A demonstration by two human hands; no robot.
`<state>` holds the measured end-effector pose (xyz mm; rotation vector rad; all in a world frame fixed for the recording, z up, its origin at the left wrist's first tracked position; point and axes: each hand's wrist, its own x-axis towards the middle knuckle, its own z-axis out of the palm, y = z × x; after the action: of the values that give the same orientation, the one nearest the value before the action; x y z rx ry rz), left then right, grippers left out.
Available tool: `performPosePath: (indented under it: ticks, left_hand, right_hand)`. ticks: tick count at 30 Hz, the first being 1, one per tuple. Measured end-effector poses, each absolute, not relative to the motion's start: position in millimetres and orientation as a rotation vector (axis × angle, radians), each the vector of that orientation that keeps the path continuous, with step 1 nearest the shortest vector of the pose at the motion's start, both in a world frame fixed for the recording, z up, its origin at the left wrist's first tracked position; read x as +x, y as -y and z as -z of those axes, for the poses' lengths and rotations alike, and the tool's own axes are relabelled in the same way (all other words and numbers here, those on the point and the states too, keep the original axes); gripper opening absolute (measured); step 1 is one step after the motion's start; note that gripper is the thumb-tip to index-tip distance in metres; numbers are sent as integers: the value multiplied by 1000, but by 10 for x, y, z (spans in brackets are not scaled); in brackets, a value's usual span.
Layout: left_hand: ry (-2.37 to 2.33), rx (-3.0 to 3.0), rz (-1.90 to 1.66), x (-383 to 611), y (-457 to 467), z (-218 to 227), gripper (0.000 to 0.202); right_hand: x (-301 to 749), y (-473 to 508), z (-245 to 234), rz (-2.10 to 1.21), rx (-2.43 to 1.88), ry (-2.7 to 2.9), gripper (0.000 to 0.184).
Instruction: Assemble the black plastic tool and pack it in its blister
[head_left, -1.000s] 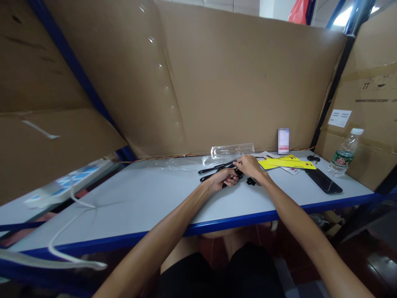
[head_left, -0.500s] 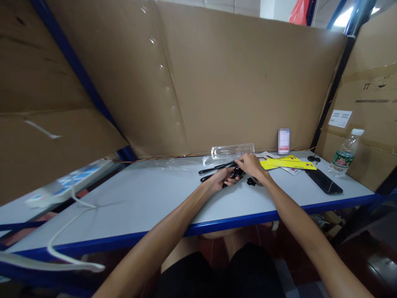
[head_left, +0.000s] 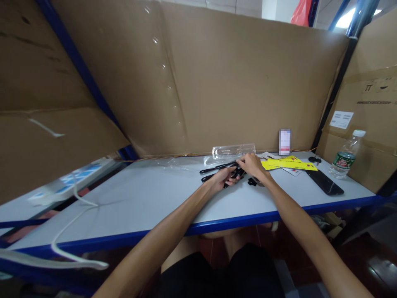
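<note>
A: Where is the black part?
B: Just left of the yellow cards, up between the person's two hands. Much of it is covered, so its full shape is hard to tell.
A: What are the fingers doing?
B: Those of the left hand are curled around it from below. Those of the right hand, which comes in closest to the cards, are bent down onto its upper end, pinching it.
A: Anything right beside them?
B: A small black piece on the bench, left of the cards and nearer the front edge. Two long black rods lie farther left of the cards; their far ends run behind the hands, and I can't tell whether either one is touched.
A: And farther out?
B: Clear plastic packaging, back and to the left of the cards. A phone with a lit screen stands upright just behind them, and a white sheet is partly under them.
A: On their other side?
B: A dark phone lies flat, to the right and toward the front. Keys sit just right of the cards, and a capped bottle stands upright farther right.
</note>
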<state>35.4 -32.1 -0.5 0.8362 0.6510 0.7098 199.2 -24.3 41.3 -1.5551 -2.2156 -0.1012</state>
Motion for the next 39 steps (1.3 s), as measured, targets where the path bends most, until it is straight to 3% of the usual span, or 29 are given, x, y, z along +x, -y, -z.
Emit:
performPosePath:
  ticks: [4,10,19,28,39]
  left_hand:
    - [-748,914,-699,357,323,-11,23]
    - [-710,944,-696,363,327,-27,20]
    - [-699,941,-688,365,318,-15,27]
    - [-698,951,-738,358,319,-7,23]
    - [-748,915,-738,379,357,-46,29]
  right_hand:
    - [1982,263,-429,54,-1535,2205,36]
    - [1959,326,-475,-116,-1404,2232,38]
    - [2002,296,-453,68,-1485,2207,36]
    - [1956,308,-483,-153,-1389,2222,35]
    - [2004,281,-463,6,-1448,2157,36]
